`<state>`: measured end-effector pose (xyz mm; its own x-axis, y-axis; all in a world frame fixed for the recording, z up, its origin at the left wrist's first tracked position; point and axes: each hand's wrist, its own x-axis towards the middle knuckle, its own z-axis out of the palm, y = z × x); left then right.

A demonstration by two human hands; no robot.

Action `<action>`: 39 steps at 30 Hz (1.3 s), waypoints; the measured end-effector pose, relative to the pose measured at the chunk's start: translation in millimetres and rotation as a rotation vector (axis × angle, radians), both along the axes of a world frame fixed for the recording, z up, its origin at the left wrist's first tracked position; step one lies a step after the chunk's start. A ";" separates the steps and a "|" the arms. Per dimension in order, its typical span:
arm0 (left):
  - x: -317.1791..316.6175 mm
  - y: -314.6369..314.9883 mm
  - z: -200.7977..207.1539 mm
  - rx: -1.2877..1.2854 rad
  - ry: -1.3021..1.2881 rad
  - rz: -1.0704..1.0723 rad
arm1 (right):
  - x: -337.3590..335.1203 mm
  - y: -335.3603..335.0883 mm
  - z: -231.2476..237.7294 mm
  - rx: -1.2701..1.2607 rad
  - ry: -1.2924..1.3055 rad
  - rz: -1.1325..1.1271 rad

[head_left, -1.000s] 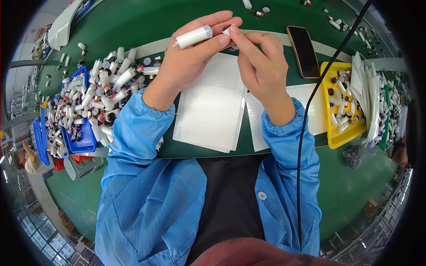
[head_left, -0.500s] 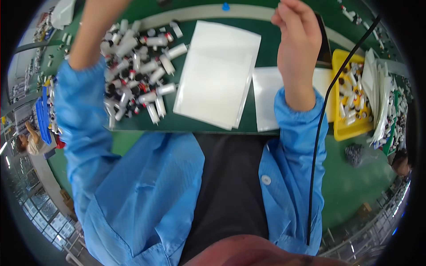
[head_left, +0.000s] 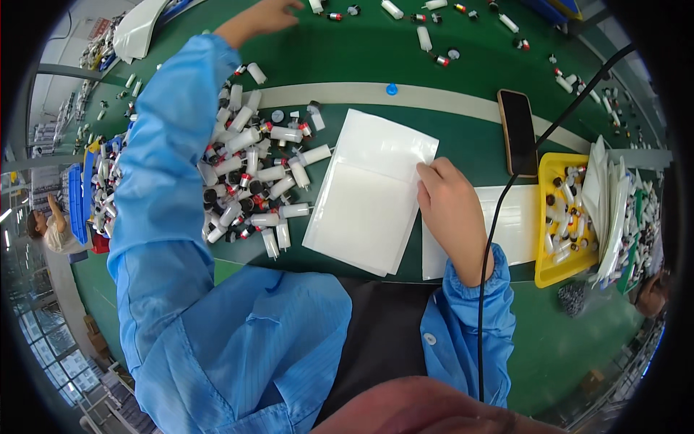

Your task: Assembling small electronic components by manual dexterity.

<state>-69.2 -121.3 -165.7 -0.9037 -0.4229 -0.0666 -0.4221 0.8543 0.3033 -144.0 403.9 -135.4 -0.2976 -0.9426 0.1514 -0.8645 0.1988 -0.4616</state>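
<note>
Lying in the middle of the frame, the white sheets are leaning with their long axis running from lower left to upper right, closer to upright than to level. The right hand is touching their right edge, its fingers bunching narrowly there, so the sheets are lying just left of the fingertips; whether these are pinching, I cannot tell. At centre left, a pile of white tubes is spreading over the green surface. At right, a yellow tray is holding more tubes, and beyond it a phone is resting. Farthest, at the upper left, the left hand is extending toward a loose tube; whether its fingers are holding anything, I cannot tell.
</note>
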 end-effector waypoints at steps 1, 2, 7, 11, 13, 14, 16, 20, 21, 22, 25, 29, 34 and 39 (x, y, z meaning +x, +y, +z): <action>-17.0 6.6 -8.4 -0.109 0.068 -0.050 | -1.9 0.8 0.0 0.004 -0.024 0.001; -36.9 25.1 -7.6 -0.226 0.154 -0.029 | -4.5 0.7 -0.6 0.006 -0.047 -0.012; -53.4 5.9 -32.7 -0.028 0.300 0.358 | -3.6 -7.5 5.0 0.037 -0.124 -0.067; -56.0 8.2 -27.9 0.361 0.436 0.393 | -8.2 -2.7 -7.6 -0.076 -0.025 0.020; -43.8 11.6 -19.2 0.261 0.515 0.388 | -9.4 -5.9 -4.3 -0.064 -0.035 0.042; -44.4 19.0 -10.3 0.161 0.560 0.375 | -8.7 -5.4 -3.0 -0.045 -0.044 0.040; -53.9 44.0 21.0 0.393 0.657 0.347 | -12.3 -8.7 -6.0 -0.027 -0.043 0.034; -23.1 170.3 134.5 0.642 0.553 0.110 | -14.7 -7.1 -14.4 -0.074 -0.076 -0.001; -8.7 204.9 151.5 0.681 0.453 -0.015 | -11.6 0.7 -20.1 -0.070 -0.073 0.013; -1.1 236.4 139.2 0.732 0.547 -0.139 | -10.3 6.1 -29.9 -0.059 -0.018 -0.007; 71.5 307.3 171.3 0.718 0.451 -0.057 | -8.9 -0.5 -23.3 -0.106 -0.061 0.091; 83.4 352.3 112.2 1.168 0.452 -0.170 | -9.8 -5.6 -17.5 -0.035 -0.072 0.051; 63.6 347.9 26.9 1.385 0.380 0.180 | -17.6 1.0 -13.5 -0.024 -0.140 0.069; 59.2 343.8 38.7 1.426 0.540 0.213 | -41.8 3.3 -25.4 -0.400 -0.895 -0.177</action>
